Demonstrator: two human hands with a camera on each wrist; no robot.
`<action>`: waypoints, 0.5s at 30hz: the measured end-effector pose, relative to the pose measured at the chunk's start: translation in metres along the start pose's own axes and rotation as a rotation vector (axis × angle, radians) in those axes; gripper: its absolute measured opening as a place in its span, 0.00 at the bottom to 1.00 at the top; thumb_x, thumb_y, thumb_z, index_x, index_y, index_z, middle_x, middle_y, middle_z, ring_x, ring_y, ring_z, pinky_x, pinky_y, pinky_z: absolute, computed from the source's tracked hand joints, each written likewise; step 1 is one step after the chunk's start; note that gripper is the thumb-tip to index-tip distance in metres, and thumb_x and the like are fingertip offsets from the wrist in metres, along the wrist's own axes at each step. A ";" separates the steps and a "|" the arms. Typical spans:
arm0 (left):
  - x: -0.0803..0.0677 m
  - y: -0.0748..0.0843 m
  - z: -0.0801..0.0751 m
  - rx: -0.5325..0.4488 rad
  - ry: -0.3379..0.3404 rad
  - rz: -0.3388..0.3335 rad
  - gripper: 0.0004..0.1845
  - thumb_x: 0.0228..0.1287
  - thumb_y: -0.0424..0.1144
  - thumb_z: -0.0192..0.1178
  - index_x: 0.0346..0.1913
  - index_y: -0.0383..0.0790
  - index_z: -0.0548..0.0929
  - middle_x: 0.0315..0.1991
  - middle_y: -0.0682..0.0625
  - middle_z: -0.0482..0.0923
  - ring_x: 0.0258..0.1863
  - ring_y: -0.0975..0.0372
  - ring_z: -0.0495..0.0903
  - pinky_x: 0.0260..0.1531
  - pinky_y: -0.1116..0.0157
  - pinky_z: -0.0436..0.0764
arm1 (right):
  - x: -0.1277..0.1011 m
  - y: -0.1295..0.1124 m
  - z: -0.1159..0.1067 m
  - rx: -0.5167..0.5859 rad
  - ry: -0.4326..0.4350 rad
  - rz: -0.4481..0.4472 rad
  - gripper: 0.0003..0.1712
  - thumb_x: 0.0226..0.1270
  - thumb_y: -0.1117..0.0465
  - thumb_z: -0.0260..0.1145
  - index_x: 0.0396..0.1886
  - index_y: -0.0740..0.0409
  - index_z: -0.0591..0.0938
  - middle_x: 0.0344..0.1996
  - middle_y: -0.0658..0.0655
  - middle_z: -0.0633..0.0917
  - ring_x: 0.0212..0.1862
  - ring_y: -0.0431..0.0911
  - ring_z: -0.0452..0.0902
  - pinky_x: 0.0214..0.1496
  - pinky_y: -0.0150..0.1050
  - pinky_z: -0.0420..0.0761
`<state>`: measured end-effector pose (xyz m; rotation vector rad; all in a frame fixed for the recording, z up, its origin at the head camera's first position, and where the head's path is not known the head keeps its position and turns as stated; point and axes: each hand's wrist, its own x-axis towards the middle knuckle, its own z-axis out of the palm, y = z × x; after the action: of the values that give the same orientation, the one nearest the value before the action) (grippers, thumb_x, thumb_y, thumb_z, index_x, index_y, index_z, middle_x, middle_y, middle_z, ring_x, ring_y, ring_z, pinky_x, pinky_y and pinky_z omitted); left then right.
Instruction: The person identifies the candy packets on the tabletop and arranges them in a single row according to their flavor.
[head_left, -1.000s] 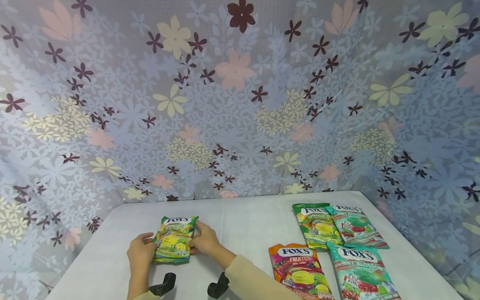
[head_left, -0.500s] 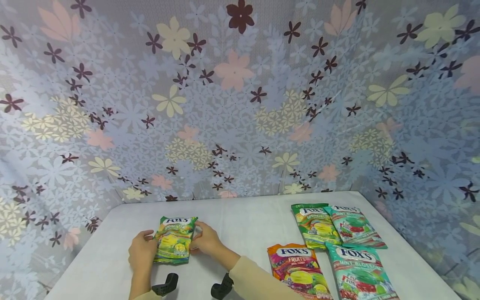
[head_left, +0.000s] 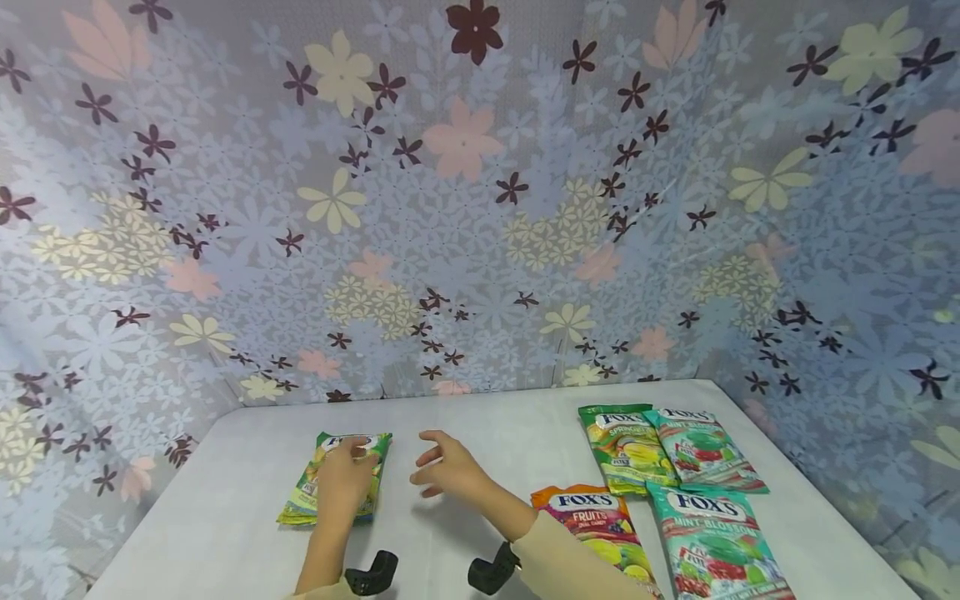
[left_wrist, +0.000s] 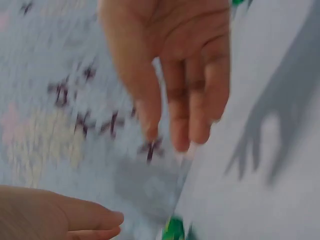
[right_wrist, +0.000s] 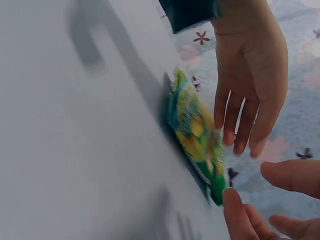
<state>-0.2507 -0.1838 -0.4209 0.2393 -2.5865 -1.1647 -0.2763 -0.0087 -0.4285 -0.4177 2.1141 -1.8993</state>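
Note:
A green-and-yellow candy bag (head_left: pixel 309 487) marked FOX'S lies at the left of the white table. My left hand (head_left: pixel 347 479) hovers over it in the head view and hides its middle. No object is in that hand, and its fingers are relaxed. To the bag's right, my right hand (head_left: pixel 452 472) is in the air with fingers spread and loosely bent, also holding nothing. From the right wrist, the same candy bag (right_wrist: pixel 194 127) appears beyond the right fingertips (right_wrist: pixel 235 205), with the left hand (right_wrist: pixel 250 85) reaching down behind it.
At the table's right lie an orange FOX'S Fruits bag (head_left: pixel 592 521), a green Spring Tea bag (head_left: pixel 628 450) and two mint bags (head_left: pixel 708 450), the nearer one (head_left: pixel 720 542) in front. The right sleeve (head_left: pixel 573 562) overlaps the orange bag. Flowered cloth (head_left: pixel 480 250) hangs behind the table.
Both hands have let go of the candy bag's sides. The left hand has moved right over it, while the right hand has drawn away rightward. The bag's lower left corner now reaches farther left.

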 end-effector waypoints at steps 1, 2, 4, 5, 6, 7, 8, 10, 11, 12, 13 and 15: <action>-0.002 0.006 0.005 0.004 -0.014 0.026 0.18 0.62 0.33 0.60 0.53 0.26 0.78 0.44 0.33 0.80 0.43 0.42 0.80 0.39 0.48 0.78 | -0.003 0.000 -0.005 -0.001 -0.004 -0.007 0.39 0.54 0.75 0.68 0.67 0.67 0.66 0.40 0.64 0.78 0.34 0.53 0.81 0.32 0.45 0.84; -0.005 0.012 0.009 0.007 -0.028 0.049 0.17 0.62 0.33 0.61 0.52 0.27 0.79 0.42 0.34 0.81 0.41 0.44 0.81 0.37 0.49 0.79 | -0.007 -0.001 -0.010 -0.005 -0.010 -0.012 0.39 0.54 0.75 0.68 0.67 0.68 0.66 0.41 0.65 0.78 0.35 0.51 0.81 0.33 0.45 0.84; -0.011 0.023 0.019 0.004 -0.051 0.088 0.16 0.61 0.33 0.62 0.50 0.29 0.80 0.39 0.38 0.82 0.38 0.47 0.82 0.34 0.52 0.80 | -0.015 -0.002 -0.021 -0.021 -0.021 -0.017 0.39 0.55 0.73 0.69 0.67 0.69 0.65 0.43 0.66 0.78 0.37 0.50 0.80 0.34 0.45 0.84; -0.014 0.029 0.024 -0.001 -0.063 0.113 0.15 0.60 0.33 0.63 0.49 0.30 0.81 0.37 0.40 0.83 0.36 0.49 0.82 0.33 0.53 0.80 | -0.019 -0.002 -0.027 -0.029 -0.024 -0.016 0.39 0.55 0.72 0.69 0.67 0.69 0.65 0.44 0.66 0.78 0.38 0.50 0.80 0.35 0.45 0.84; -0.018 0.034 0.029 -0.013 -0.079 0.132 0.15 0.60 0.33 0.63 0.49 0.31 0.81 0.37 0.41 0.83 0.36 0.50 0.82 0.32 0.55 0.80 | -0.023 -0.002 -0.033 -0.037 -0.026 -0.021 0.39 0.56 0.71 0.69 0.67 0.69 0.64 0.44 0.67 0.78 0.39 0.50 0.80 0.36 0.45 0.84; -0.021 0.039 0.034 -0.027 -0.101 0.154 0.14 0.60 0.33 0.63 0.48 0.31 0.81 0.36 0.43 0.83 0.34 0.52 0.82 0.30 0.57 0.80 | -0.028 -0.002 -0.040 -0.050 -0.027 -0.025 0.39 0.57 0.71 0.70 0.67 0.70 0.64 0.45 0.67 0.78 0.40 0.51 0.80 0.36 0.46 0.84; -0.025 0.043 0.039 -0.050 -0.128 0.172 0.14 0.59 0.33 0.64 0.48 0.32 0.82 0.35 0.44 0.83 0.33 0.53 0.82 0.29 0.58 0.80 | -0.033 -0.002 -0.047 -0.063 -0.024 -0.026 0.39 0.57 0.70 0.70 0.67 0.70 0.63 0.46 0.67 0.78 0.40 0.51 0.80 0.37 0.46 0.84; -0.030 0.051 0.050 -0.108 -0.194 0.209 0.13 0.59 0.33 0.63 0.47 0.32 0.82 0.34 0.45 0.83 0.32 0.54 0.82 0.26 0.61 0.79 | -0.042 0.001 -0.063 -0.098 -0.011 -0.038 0.39 0.58 0.69 0.70 0.67 0.70 0.63 0.46 0.67 0.77 0.41 0.51 0.79 0.37 0.46 0.83; -0.033 0.055 0.055 -0.136 -0.232 0.224 0.13 0.59 0.32 0.63 0.47 0.31 0.82 0.34 0.45 0.83 0.31 0.55 0.82 0.25 0.62 0.79 | -0.047 0.003 -0.071 -0.120 0.004 -0.038 0.39 0.58 0.68 0.70 0.67 0.70 0.64 0.47 0.67 0.77 0.42 0.51 0.79 0.37 0.46 0.83; -0.035 0.058 0.061 -0.160 -0.267 0.233 0.13 0.59 0.32 0.63 0.47 0.31 0.82 0.34 0.45 0.82 0.31 0.55 0.82 0.23 0.63 0.79 | -0.052 0.006 -0.079 -0.142 0.022 -0.041 0.38 0.58 0.67 0.70 0.66 0.71 0.64 0.46 0.67 0.77 0.42 0.51 0.79 0.37 0.46 0.83; -0.037 0.062 0.067 -0.184 -0.301 0.241 0.13 0.59 0.32 0.63 0.47 0.31 0.82 0.33 0.45 0.82 0.30 0.56 0.82 0.21 0.64 0.78 | -0.056 0.009 -0.088 -0.161 0.041 -0.045 0.37 0.58 0.67 0.70 0.66 0.71 0.65 0.46 0.67 0.78 0.41 0.51 0.79 0.37 0.46 0.83; -0.040 0.069 0.079 -0.213 -0.353 0.260 0.13 0.59 0.31 0.63 0.46 0.30 0.82 0.33 0.45 0.82 0.28 0.57 0.81 0.19 0.65 0.78 | -0.064 0.014 -0.104 -0.208 0.088 -0.045 0.36 0.59 0.66 0.70 0.65 0.71 0.66 0.46 0.67 0.78 0.42 0.51 0.79 0.37 0.45 0.83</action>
<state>-0.2413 -0.0726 -0.4265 -0.3701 -2.6430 -1.4739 -0.2576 0.1131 -0.4309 -0.4354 2.3904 -1.7572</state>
